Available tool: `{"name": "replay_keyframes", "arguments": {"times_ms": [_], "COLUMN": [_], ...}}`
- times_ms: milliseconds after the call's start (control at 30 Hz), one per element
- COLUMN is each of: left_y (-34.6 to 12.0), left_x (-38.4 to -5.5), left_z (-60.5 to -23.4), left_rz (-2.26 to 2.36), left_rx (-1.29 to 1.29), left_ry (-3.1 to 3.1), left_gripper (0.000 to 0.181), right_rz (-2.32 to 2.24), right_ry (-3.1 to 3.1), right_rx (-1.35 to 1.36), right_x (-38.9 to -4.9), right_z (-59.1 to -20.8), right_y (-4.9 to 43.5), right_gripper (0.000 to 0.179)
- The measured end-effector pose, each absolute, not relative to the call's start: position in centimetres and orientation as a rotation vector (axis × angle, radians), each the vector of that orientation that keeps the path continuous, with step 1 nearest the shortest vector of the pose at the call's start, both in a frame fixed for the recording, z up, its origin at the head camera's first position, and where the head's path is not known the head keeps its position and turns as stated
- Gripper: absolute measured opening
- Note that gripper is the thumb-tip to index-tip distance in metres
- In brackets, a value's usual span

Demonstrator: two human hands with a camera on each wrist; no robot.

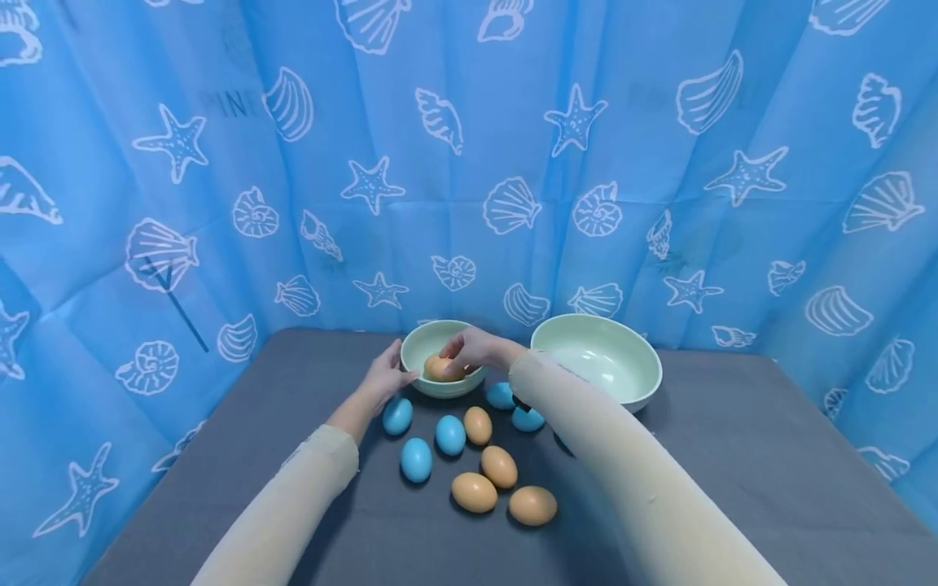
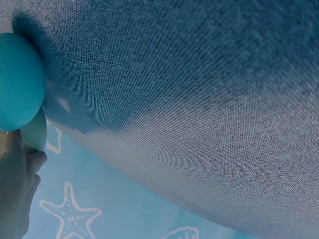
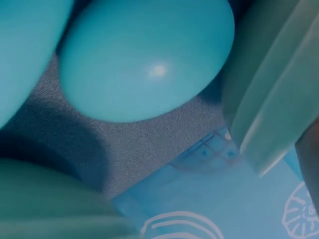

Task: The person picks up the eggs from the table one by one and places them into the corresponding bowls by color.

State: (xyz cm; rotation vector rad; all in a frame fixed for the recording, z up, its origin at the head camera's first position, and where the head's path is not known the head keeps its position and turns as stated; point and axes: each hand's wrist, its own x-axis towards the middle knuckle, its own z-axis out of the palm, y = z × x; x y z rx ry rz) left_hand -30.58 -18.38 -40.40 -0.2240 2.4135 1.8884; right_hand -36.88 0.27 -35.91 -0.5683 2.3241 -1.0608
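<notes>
At the back of the table stands a small pale green bowl. My left hand grips its left rim, thumb on the near edge. With bent fingers, my right hand holds a brown egg inside that bowl; whether more lies beneath is hidden. In the left wrist view, a blue egg sits close to the left hand. The right wrist view shows another blue egg beside the ridged wall of the small bowl.
A larger pale green bowl stands to the right, partly behind my right sleeve. Several blue eggs and brown eggs lie in front of the small bowl on the grey tablecloth. A blue shell-print curtain hangs behind.
</notes>
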Motion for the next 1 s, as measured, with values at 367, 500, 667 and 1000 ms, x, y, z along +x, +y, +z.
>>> {"name": "replay_keyframes", "arguments": {"times_ms": [367, 500, 667, 1000], "left_y": [-18.2, -18.2, -18.2, -18.1], "left_x": [-30.7, -30.6, -30.5, -30.6], "left_z": [-40.4, -40.7, -40.7, -40.6], "left_rz": [1.910, 1.909, 1.919, 1.918], "left_rx": [-0.241, -0.237, -0.237, -0.245], "left_ry": [2.404, 2.401, 2.393, 2.401], "left_gripper": [0.080, 0.079, 0.079, 0.080], "right_rz": [-0.977, -0.870, -0.783, -0.824], "right_ry": [2.439, 2.494, 2.509, 2.479], "right_rx": [-0.517, -0.540, -0.563, -0.484], "right_x": [-36.7, -36.7, -36.6, -36.4], "right_z": [-36.3, -36.6, -36.9, -36.5], "right_y": [-0.9, -1.2, -1.7, -1.7], "right_gripper": [0.025, 0.021, 0.017, 0.010]}}
